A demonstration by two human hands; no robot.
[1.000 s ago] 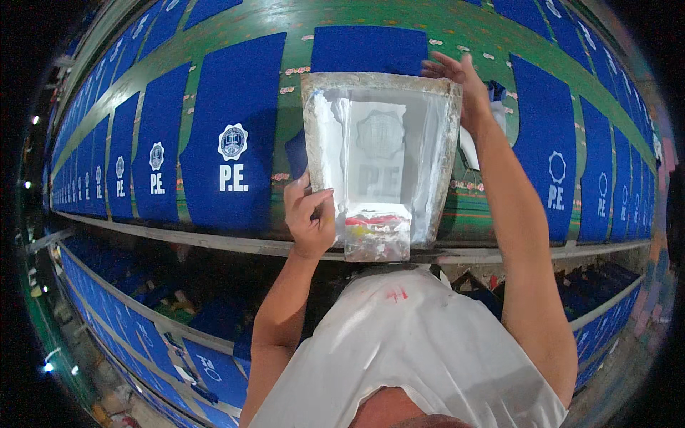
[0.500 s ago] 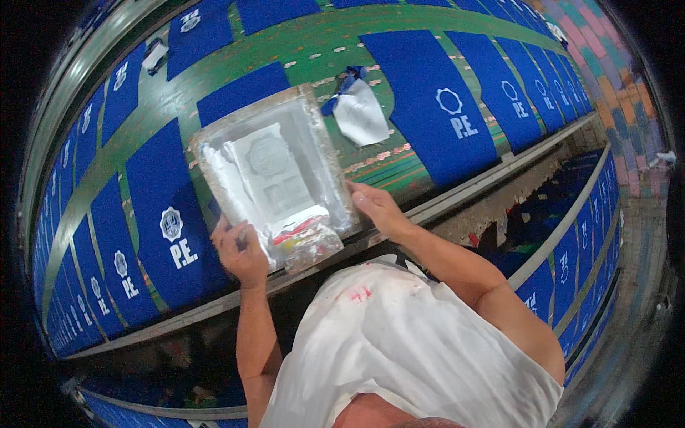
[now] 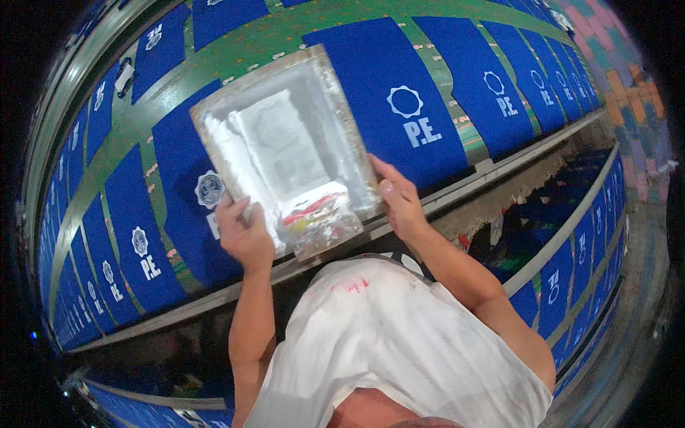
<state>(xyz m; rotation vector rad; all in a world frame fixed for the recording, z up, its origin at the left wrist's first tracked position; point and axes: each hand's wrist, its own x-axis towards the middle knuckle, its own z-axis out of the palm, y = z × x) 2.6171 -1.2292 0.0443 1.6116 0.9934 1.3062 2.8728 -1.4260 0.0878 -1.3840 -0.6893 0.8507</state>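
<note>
Both hands hold a screen-printing frame [image 3: 349,118] above the table, turned slightly anticlockwise. It has a worn, light rim. Its pale mesh [image 3: 282,146] carries a faint emblem stencil, and the near end is smeared white, red and yellow. My left hand [image 3: 245,232] grips the near left edge with curled fingers. My right hand [image 3: 401,200] pinches the right edge, thumb uppermost. Under and left of the frame lies a blue fabric panel with a white emblem [image 3: 209,189], partly hidden. To the right, another blue panel [image 3: 378,78] bears a white emblem outline and lettering.
A long green table [image 3: 250,46] carries rows of blue panels, with a metal rail [image 3: 457,187] along its near edge. A small white and dark item [image 3: 125,77] lies at the far left. Behind me, more blue panels [image 3: 564,285] lie on another table. Coloured bricks [image 3: 631,107] show at the right.
I have shifted right along the table with the frame still in both hands. Panels have slid left in view. The white and blue cloth beyond the frame is out of sight now.
</note>
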